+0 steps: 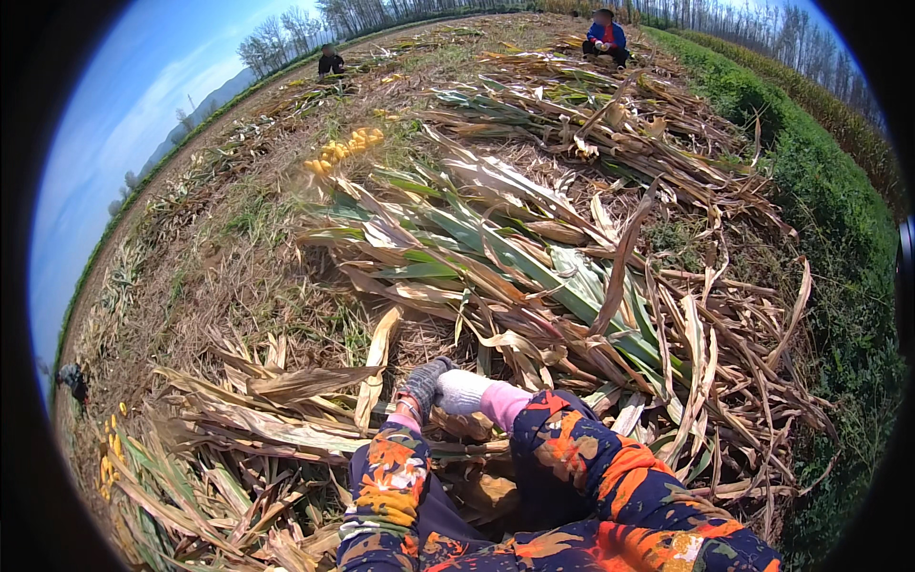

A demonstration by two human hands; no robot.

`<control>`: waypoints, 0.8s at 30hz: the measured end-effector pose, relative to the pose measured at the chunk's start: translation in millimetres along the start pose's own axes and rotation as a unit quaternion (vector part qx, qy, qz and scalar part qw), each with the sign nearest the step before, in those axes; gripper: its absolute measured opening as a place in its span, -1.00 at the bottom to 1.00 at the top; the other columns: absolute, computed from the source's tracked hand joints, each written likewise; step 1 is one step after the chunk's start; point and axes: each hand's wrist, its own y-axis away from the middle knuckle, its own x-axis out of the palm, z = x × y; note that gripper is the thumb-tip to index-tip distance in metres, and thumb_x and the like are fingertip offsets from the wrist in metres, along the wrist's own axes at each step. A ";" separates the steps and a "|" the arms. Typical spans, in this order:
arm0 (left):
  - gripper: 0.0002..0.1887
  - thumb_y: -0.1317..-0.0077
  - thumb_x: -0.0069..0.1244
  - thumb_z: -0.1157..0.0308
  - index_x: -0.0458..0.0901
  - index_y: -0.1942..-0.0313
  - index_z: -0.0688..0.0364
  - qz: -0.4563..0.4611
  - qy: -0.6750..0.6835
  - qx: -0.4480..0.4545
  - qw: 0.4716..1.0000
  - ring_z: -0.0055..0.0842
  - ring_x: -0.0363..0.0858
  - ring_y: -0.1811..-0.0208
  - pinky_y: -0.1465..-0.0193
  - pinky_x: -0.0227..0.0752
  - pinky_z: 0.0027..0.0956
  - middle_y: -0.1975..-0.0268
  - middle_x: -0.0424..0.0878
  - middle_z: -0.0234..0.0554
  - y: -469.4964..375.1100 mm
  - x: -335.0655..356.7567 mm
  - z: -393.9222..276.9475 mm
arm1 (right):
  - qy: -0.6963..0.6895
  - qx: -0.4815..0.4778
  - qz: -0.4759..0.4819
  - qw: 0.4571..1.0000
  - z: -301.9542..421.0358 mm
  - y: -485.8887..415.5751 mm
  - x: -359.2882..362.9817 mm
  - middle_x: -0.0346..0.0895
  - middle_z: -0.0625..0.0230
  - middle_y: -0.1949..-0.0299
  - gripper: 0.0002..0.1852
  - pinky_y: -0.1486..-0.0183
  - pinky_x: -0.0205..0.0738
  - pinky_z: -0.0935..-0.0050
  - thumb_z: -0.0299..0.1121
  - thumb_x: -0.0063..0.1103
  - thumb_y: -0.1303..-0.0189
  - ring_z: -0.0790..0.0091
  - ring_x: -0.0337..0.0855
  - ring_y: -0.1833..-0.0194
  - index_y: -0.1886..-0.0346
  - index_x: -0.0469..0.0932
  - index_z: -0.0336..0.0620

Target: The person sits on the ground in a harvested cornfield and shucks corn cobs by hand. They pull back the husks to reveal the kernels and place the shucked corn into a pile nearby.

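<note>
In the lower middle, my left hand (423,386), in a grey knitted glove, meets my right hand (461,392), in a white knitted glove. Both hands are close together above dry corn stalks (300,427) lying across in front of my legs. A pale dry corn husk leaf (377,357) stands up just left of the left hand. The fingers are mostly turned away, and whatever lies between them is hidden. Ahead and to the right spreads a large heap of cut corn stalks (529,264) with green and brown leaves.
Yellow corn cobs (347,149) lie piled beyond the stalks, and further cobs (111,454) lie at far left. Two people (607,39) (330,63) crouch in the distance, and another person (73,380) is at the left edge. Green plants (836,200) border the field on the right.
</note>
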 end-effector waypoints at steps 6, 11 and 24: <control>-0.67 -0.24 0.13 0.28 0.68 -0.01 0.08 0.000 -0.002 0.001 1.000 -0.09 0.70 -0.03 -0.07 0.57 -0.15 0.01 0.71 0.08 0.5 -2.0 -1.3 | 0.000 -0.016 -0.010 1.000 1.0 1.7 -0.4 0.72 -0.05 0.20 -0.69 0.01 0.58 0.12 -0.25 0.20 -0.21 -0.07 0.73 0.11 0.13 0.72 -0.27; -0.67 -0.24 0.13 0.29 0.68 -0.02 0.08 -0.001 -0.006 0.000 1.000 -0.09 0.70 -0.03 -0.07 0.58 -0.15 0.02 0.72 0.07 1.5 -3.5 -3.1 | -0.006 -0.021 -0.008 1.000 3.9 4.7 -3.7 0.72 -0.06 0.21 -0.67 0.00 0.58 0.11 -0.22 0.16 -0.24 -0.08 0.72 0.11 0.13 0.71 -0.28; -0.68 -0.24 0.13 0.30 0.69 -0.02 0.07 -0.007 -0.013 -0.003 1.000 -0.09 0.70 -0.03 -0.07 0.58 -0.16 0.02 0.72 0.06 2.8 -3.2 -3.7 | 0.039 -0.009 -0.023 0.999 4.5 3.6 -2.7 0.72 -0.05 0.22 -0.75 0.01 0.61 0.12 -0.33 0.20 -0.14 -0.07 0.75 0.12 0.19 0.74 -0.24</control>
